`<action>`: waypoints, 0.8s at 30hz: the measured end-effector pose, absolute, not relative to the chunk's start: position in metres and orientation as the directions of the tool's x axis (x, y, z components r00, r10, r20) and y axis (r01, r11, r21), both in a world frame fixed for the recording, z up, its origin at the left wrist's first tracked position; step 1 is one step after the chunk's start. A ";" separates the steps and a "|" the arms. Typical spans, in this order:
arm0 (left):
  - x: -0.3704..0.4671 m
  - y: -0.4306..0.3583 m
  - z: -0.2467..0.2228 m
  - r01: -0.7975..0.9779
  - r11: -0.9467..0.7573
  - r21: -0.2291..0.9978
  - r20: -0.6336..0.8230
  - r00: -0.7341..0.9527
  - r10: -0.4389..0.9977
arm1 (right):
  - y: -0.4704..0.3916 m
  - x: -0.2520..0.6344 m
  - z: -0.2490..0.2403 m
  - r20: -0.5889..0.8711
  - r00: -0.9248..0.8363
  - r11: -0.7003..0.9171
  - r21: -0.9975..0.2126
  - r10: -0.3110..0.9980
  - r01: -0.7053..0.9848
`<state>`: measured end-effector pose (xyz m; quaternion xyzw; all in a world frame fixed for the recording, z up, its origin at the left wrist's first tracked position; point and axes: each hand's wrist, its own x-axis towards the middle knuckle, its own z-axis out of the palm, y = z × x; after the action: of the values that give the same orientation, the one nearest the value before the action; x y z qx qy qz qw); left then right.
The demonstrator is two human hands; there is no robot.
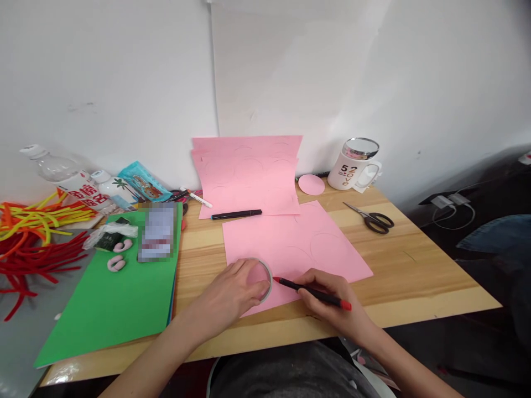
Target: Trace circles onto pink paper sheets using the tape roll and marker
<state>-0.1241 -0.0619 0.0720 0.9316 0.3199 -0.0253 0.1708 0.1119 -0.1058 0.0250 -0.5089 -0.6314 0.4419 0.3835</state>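
- Holding the grey ring (271, 272) down on the near part of the pink sheet (282, 237): left grip (238, 287), its fingers over the ring's left side, thumb bent toward the right part of the rim.
- Right grip (326, 292): narrow, closed round the barrel of a black pen (323, 297) with a red tip and a red end.
- Key relation: ring lies to the left of the right grip. Pen's long axis runs mostly crosswise, tip leftward, tail rightward and slightly nearer the person, so it meets the rim roughly square-on at its right edge.
- Tip appears at the rim's outer side; whether it touches paper or ring, cannot tell.
- Nearer to the ring: left grip, in contact. Right grip stands off by the exposed front of the pen.
- Circle outline (331, 247) on the same sheet, beyond the right grip.
- Sheet lies flat on the wooden surface (431, 282); scissors (375, 221) rest well apart, to the right.
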 end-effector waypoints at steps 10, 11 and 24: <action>-0.124 -0.060 0.073 0.615 -0.721 0.320 -0.191 0.787 0.587 | -0.146 0.096 0.027 0.116 -0.255 0.197 -0.927 0.960 0.320; -0.125 -0.060 0.073 0.614 -0.718 0.327 -0.190 0.787 0.586 | -0.148 0.095 0.029 0.140 -0.263 0.227 -0.914 0.955 0.337; -0.128 -0.058 0.082 0.599 -0.636 0.486 -0.176 0.780 0.600 | -0.143 0.085 0.039 0.276 -0.499 0.438 -0.865 0.822 0.243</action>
<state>-0.1275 -0.0580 0.0825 0.9045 0.3314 0.0011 0.2685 0.0850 -0.1435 0.0391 -0.3471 -0.7673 0.4007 0.3609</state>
